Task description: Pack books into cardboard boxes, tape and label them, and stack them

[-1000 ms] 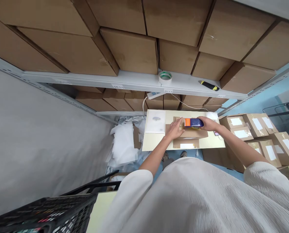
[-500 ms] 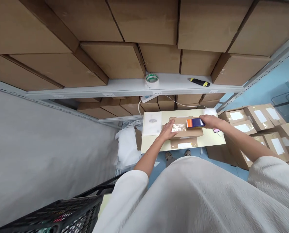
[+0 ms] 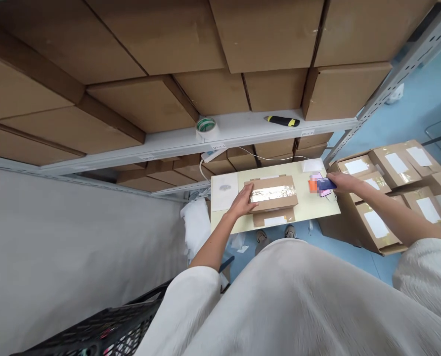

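Note:
A closed cardboard box (image 3: 274, 200) lies on the pale yellow table (image 3: 313, 210), with shiny clear tape running lengthwise across its top. My left hand (image 3: 242, 201) grips the box's left end, thumb toward the front and fingers toward the back. My right hand (image 3: 342, 182) is closed around a blue and orange tape dispenser (image 3: 325, 184), held at the table's right end, apart from the box. Beneath the dispenser, a phone (image 3: 322, 193) is partly hidden. Another piece of cardboard (image 3: 268, 217) with a white label shows under the box's front side.
Cardboard boxes fill the shelf (image 3: 242, 123) ahead, where a tape roll (image 3: 206, 127) and a utility knife (image 3: 282, 121) lie. Labelled boxes (image 3: 394, 163) are stacked at right. White packing material (image 3: 195, 225) sits left of the table; a black crate (image 3: 105, 321) stands at lower left.
My right hand has moved the tape dispenser right, off the box, uncovering the taped top. My left hand stays at the box's left end. The view has shifted slightly.

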The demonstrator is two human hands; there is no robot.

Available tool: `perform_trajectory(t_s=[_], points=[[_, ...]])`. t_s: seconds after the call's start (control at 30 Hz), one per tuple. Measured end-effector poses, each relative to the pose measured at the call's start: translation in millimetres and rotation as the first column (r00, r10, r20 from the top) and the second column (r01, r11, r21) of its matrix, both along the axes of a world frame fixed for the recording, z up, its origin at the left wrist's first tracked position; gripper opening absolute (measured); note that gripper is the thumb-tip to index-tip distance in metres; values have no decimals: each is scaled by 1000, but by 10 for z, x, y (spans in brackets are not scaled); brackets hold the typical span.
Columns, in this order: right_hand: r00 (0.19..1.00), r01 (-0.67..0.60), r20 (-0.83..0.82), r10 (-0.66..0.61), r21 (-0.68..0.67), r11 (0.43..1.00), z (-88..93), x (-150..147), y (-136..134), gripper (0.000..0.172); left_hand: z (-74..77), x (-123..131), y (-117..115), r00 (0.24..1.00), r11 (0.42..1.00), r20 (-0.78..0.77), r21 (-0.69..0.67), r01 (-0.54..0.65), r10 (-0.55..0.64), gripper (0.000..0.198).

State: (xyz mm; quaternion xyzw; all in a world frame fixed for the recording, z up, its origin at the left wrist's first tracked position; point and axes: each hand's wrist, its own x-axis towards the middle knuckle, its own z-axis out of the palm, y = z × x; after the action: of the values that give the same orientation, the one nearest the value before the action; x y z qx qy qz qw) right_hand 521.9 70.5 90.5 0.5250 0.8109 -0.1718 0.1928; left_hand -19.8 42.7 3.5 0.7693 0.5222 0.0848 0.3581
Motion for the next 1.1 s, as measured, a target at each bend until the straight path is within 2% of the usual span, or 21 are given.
perform_trajectory(t_s=[0.2, 0.4, 0.63, 0.77, 0.9, 1.1], points=[[998, 19, 65, -15, -60, 998, -196, -177, 63, 53, 3, 54, 0, 999, 998, -12, -35, -45, 44, 109], [988, -2, 153, 11, -58, 998, -303, -642, 117, 64, -4, 100, -3, 996, 995, -18, -60, -84, 83, 110], [967, 17, 254, -22, 22, 1000, -395, -1210, 110, 61, 36, 107, 12, 999, 997, -2, -56, -52, 52, 105], [958, 49, 277, -74, 93, 994, -427, -1302, 11, 58, 41, 120, 4, 999, 997, 5, -62, -49, 49, 105], [969, 111, 206, -139, 142, 984, -514, -1376, -132, 50, 56, 129, -13, 999, 997, 2, -61, -44, 44, 104], [946, 230, 218, -239, 68, 971, -733, -1507, -200, 54, 70, 146, -18, 999, 997, -2, -60, -39, 39, 103]])
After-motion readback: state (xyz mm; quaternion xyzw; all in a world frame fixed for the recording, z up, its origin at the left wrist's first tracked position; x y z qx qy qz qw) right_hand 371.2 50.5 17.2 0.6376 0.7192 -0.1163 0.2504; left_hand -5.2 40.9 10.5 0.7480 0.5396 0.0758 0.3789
